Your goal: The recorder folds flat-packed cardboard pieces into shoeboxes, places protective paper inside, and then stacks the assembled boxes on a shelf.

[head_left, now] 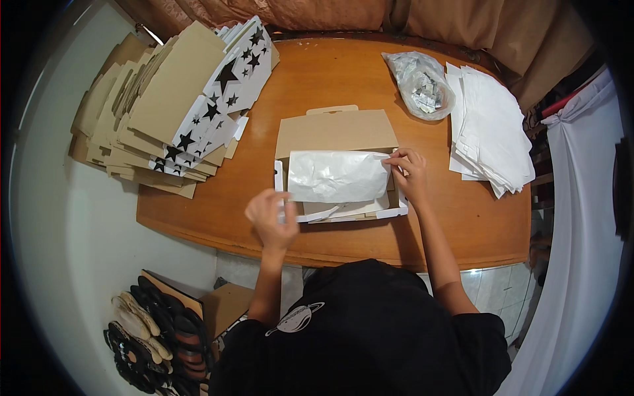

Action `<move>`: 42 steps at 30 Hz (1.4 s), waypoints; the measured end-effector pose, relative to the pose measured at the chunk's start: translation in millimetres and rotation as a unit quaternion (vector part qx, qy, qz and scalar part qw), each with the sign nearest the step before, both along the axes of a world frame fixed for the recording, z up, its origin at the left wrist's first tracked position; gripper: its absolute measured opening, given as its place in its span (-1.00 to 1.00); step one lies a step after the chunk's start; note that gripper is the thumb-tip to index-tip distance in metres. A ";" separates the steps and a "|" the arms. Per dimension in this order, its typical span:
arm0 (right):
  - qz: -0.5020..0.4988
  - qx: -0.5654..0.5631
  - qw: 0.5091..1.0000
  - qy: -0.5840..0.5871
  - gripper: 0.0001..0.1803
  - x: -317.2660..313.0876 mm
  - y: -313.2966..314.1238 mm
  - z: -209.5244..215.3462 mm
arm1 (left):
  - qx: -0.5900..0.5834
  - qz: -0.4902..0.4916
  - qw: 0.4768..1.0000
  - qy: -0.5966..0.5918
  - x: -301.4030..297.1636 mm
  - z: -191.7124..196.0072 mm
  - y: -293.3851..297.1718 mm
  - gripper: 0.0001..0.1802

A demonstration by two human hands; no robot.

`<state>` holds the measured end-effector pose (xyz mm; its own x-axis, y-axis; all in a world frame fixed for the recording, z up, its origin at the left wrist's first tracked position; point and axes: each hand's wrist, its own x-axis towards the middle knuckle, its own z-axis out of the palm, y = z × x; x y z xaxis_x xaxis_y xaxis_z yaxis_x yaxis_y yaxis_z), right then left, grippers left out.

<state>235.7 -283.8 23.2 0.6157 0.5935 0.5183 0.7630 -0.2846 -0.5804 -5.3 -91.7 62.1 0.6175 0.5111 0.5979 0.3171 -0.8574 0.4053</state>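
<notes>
In the head view, an open cardboard box point(340, 168) sits at the centre of the frame on the wooden table point(317, 79), its brown lid flap folded back toward the top. A sheet of white tissue paper point(338, 176) lies across the box's opening. The right hand point(407, 170) pinches the sheet's right edge between narrowed fingers, just right of centre. The left hand point(269, 216) hovers at the box's lower left corner, fingers loosely curled; whether it grips the paper or the box wall cannot be told.

The step in hand looks like lining the box with the sheet. The next move probably calls for pressing the paper down evenly into the box.

At upper left lies a stack of flattened boxes point(172, 105), some star-printed; at upper right, a pile of white sheets point(492, 132) beside a clear plastic bag point(422, 82).
</notes>
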 end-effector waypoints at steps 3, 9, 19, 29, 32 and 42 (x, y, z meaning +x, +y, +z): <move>0.003 0.004 1.000 -0.001 -0.78 -0.7 0.0 -1.8 | -0.030 -0.110 0.982 0.152 11.2 -6.3 -20.0 -0.83; 0.000 -0.010 0.999 -0.036 -0.75 -4.7 1.5 5.1 | -0.016 -0.097 0.974 0.205 19.7 -19.0 -32.8 -0.83; 0.035 -0.031 0.999 -0.009 -0.76 -0.6 -4.1 4.4 | -0.162 -0.215 0.952 0.146 20.8 -28.5 -28.0 -0.86; 0.116 -0.042 0.985 0.122 -0.85 2.8 -16.0 4.8 | -0.147 -0.218 0.957 0.121 22.7 -21.2 -29.1 -0.90; 0.122 -0.031 0.976 0.177 -0.86 3.4 -15.5 5.8 | -0.139 -0.212 0.960 0.115 22.9 -21.4 -29.3 -0.91; 0.123 -0.092 0.984 0.085 -0.75 4.5 -22.6 6.6 | -0.106 -0.059 0.989 0.086 27.7 -22.0 -12.5 -0.70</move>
<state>240.3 -306.4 29.8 0.5104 0.8097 0.2895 0.7178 -0.2158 -0.6619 22.4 -104.2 40.1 0.7636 0.5326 0.3651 0.3006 -0.7936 0.5291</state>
